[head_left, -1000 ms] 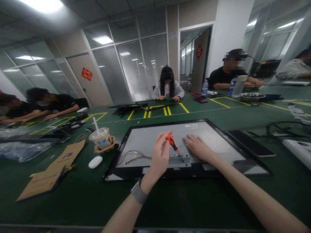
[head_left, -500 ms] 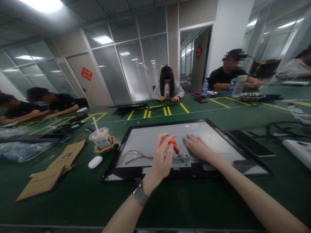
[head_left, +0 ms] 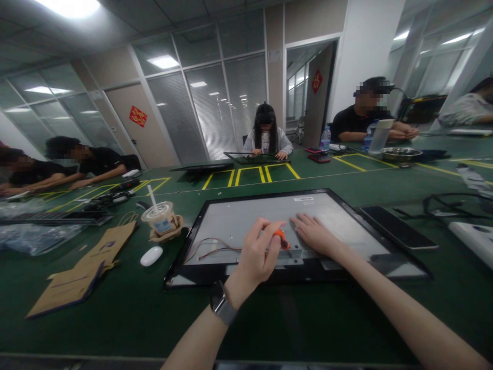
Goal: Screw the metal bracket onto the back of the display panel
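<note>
A display panel (head_left: 231, 216) with a black border lies back side up in front of me. My left hand (head_left: 259, 252), with a watch on its wrist, is closed around an orange-and-black screwdriver (head_left: 282, 239). The tool leans over a metal bracket (head_left: 290, 261) near the panel's front edge; its tip is too small to make out. My right hand (head_left: 314, 234) lies flat on the panel's back, fingers spread, to the right of the screwdriver. Thin wires (head_left: 215, 249) run across the panel left of my left hand.
To the left are a drink cup (head_left: 160, 218) in a cardboard holder, a white mouse (head_left: 151, 256) and a brown paper bag (head_left: 92, 262). A black phone (head_left: 398, 226) and cables (head_left: 454, 198) lie to the right. Co-workers sit around the green table (head_left: 327, 318).
My left hand and the screwdriver have shifted slightly right and down. My right hand has stayed put. The person opposite has raised and shifted a thin dark frame.
</note>
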Tool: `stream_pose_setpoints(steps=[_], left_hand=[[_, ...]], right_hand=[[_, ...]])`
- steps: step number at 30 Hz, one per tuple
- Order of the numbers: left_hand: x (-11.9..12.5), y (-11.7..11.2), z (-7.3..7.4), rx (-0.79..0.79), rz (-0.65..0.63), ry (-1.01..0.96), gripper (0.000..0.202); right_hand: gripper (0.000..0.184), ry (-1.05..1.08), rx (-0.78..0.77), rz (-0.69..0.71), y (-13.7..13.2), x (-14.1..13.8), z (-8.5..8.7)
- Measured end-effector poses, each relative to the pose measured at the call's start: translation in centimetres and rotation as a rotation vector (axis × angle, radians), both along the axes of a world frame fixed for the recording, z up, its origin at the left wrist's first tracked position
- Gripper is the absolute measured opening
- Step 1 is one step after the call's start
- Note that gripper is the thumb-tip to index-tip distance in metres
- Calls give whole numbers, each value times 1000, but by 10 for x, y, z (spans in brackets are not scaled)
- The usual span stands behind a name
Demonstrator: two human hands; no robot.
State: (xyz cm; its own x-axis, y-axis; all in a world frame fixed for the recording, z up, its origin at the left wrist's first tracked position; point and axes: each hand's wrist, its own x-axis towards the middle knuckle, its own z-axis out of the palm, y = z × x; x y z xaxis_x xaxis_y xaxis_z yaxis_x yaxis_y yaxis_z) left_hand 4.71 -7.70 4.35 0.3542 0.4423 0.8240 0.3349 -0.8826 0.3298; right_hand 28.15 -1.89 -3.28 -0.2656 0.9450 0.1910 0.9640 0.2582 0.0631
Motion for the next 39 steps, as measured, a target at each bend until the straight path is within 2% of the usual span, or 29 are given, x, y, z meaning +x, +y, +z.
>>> stream_pose_setpoints(steps=[6,16,23,33,39], left_hand=[[2,-2,2,-15,-8,-20,38],[3,2,-2,86,50,-8,25],[3,-1,-5,111,29,10,38],[5,0,-4,167,72,25,33],[5,-6,-4,158,61,101,41]], right_hand=[[49,10,14,-2,0,0,-1],[48,8,25,-5,2,1,-3],[49,-19,-5,-19,-1,-1,1],[50,-53,-26,-13,-3,-2,6],[49,-37,-4,2,-2,-1,3]])
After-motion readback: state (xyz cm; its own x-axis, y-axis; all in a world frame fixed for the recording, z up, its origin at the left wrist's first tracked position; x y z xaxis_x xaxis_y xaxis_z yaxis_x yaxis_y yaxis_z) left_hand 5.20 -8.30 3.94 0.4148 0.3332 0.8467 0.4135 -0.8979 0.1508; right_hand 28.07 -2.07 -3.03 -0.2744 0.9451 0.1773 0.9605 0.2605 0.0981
